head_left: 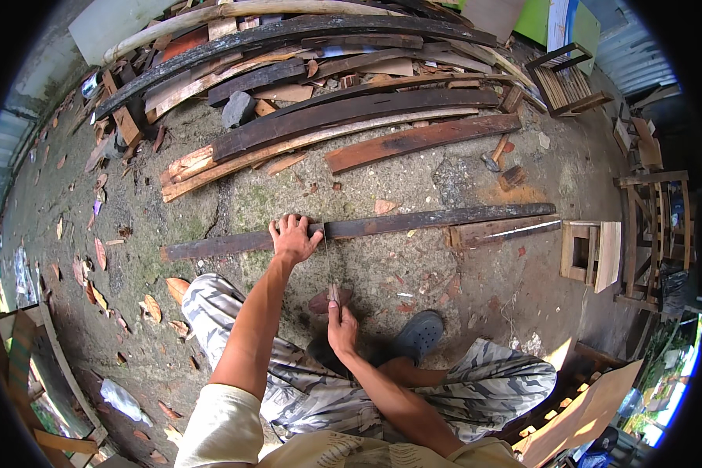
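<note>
Long dark plank (pixel 413 222) flat on the concrete floor (pixel 413 273), long axis left to right, just ahead of the knees. Left hand (pixel 293 238) pressed flat on plank — nearer. Right hand (pixel 341 327) clamped on saw (pixel 329 269), blade crosswise to plank.

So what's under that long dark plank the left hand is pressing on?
The long dark plank lies on bare concrete ground, scattered with leaves and chips. The left hand covers part of it; whatever lies directly beneath the plank is hidden.
</note>
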Motion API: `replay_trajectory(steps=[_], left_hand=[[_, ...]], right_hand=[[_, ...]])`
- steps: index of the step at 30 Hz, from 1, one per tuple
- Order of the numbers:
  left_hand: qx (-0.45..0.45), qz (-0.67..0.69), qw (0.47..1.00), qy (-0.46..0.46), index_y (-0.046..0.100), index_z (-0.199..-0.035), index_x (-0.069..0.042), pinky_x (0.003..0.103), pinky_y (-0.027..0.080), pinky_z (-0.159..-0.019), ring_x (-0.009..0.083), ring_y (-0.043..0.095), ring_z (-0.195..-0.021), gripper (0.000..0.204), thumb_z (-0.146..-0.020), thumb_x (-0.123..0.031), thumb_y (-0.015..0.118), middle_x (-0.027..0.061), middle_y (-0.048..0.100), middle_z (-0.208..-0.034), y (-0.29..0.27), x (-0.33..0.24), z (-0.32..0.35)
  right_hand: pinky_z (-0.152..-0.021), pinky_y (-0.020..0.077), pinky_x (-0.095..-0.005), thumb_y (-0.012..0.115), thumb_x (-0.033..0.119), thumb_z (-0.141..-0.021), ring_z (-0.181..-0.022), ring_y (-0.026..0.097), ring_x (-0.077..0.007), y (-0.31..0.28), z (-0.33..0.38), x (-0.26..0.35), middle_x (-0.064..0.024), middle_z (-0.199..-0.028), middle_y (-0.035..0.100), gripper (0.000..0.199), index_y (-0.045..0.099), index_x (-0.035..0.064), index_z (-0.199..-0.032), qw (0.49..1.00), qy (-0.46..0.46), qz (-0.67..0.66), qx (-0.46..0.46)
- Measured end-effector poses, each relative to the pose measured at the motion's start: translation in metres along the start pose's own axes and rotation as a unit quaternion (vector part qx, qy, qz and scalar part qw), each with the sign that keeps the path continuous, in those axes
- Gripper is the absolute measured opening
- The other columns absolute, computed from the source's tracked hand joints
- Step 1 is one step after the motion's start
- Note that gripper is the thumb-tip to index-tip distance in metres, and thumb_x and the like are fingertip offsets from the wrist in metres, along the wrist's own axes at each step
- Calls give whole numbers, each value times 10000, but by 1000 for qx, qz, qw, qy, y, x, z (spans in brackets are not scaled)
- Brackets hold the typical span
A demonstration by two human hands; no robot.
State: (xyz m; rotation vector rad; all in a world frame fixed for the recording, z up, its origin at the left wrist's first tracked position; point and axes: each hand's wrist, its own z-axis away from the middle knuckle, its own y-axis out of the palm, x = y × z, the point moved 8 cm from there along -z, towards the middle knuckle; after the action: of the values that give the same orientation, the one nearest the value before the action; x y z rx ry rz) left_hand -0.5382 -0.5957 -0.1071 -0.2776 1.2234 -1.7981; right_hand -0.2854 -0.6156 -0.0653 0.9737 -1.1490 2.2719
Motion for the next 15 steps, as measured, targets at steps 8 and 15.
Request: replay_trajectory(steps=[8, 15], left_hand=[[-10, -9, 1000, 13, 546, -1314, -144, 638, 128, -1157, 362, 335, -1384, 573, -930, -566, 501, 159, 472, -1354, -1, -4, 1], [-22, -13, 1000, 14, 574, -1283, -159, 624, 128, -1161, 347, 319, -1406, 565, -941, -599, 482, 145, 485, -1350, 1, -2, 2]], right_hand=[[-635, 411, -460, 507, 474, -1008, -626, 492, -362, 2, -12, 3, -201, -661, 505, 538, 527, -18, -789, 1000, -5, -13, 3], [-606, 403, -427, 511, 482, -1006, -592, 479, -250, 1, -13, 5, -139, -620, 482, 558, 516, -15, -753, 999, -6, -35, 32]])
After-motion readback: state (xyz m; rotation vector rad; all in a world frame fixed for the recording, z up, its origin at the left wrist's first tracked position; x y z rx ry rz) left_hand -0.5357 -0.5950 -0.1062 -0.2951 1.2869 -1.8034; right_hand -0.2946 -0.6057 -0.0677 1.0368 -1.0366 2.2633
